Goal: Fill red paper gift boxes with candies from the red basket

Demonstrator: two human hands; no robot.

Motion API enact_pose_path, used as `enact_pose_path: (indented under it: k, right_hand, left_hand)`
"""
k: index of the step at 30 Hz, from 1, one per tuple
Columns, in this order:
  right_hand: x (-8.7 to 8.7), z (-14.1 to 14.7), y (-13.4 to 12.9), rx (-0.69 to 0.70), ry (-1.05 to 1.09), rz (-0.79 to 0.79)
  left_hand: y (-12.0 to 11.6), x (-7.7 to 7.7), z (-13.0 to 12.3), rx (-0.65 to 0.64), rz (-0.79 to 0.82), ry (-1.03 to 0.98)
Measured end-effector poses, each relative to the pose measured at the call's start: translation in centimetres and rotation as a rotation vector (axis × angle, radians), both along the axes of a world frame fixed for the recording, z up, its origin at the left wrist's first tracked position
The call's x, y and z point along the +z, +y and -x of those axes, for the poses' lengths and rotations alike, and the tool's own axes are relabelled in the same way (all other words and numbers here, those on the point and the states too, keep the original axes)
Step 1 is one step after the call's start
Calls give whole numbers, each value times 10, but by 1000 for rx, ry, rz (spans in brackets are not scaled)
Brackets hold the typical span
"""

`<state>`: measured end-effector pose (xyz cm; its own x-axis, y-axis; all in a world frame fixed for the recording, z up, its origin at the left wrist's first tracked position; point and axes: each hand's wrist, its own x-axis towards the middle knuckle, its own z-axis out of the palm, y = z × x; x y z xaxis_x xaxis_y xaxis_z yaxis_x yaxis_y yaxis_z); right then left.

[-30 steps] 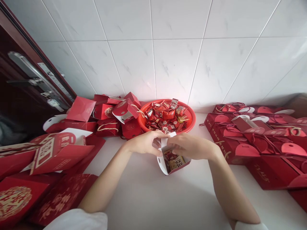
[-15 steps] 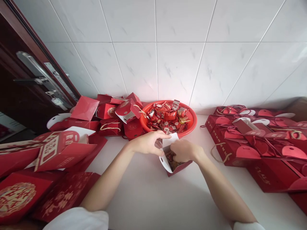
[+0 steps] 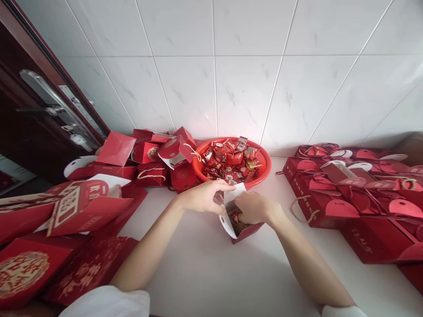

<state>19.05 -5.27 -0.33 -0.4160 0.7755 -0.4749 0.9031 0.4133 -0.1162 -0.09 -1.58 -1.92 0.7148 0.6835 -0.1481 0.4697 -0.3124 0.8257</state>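
Observation:
A small red gift box (image 3: 248, 233) with white inner flaps stands open on the white tabletop, wrapped sweets (image 3: 237, 219) showing inside it. My left hand (image 3: 208, 196) grips the box's left side, thumb and fingers at its raised flaps. Down in the box's opening is my right hand (image 3: 254, 206), its fingers curled; the fingertips and whatever they hold are hidden. Just behind the box, a red plastic basket (image 3: 266, 165) holds many wrapped sweets in red and gold packaging.
Red gift boxes (image 3: 92, 213), several with flaps up, are heaped on the left. More closed red boxes (image 3: 325, 211) with cord handles stand in rows on the right. A tiled wall (image 3: 247, 88) rises behind; a dark door (image 3: 20, 114) is at far left.
Both hands keep nearly the same place at the box. The right hand has shifted very slightly inside it, and a little more of the sweets shows.

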Motion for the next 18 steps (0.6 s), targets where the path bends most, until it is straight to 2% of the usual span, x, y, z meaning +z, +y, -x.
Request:
enact_pose_path:
  k: [5,11,15,18]
  right_hand:
    - [-2,-1,-2,62,29,-34]
    - [-7,1,2,63,-9,33]
    - [1,-6,4,81,76,42]
    - [9,-14,1,47,182,-51]
  left_hand:
    - [-1,2,0,19,7,-10]
    - [-2,4,-1,16,-14,48]
    - [-1,4,0,8,-25,42]
    - [-1,3,1,-7,-35,4]
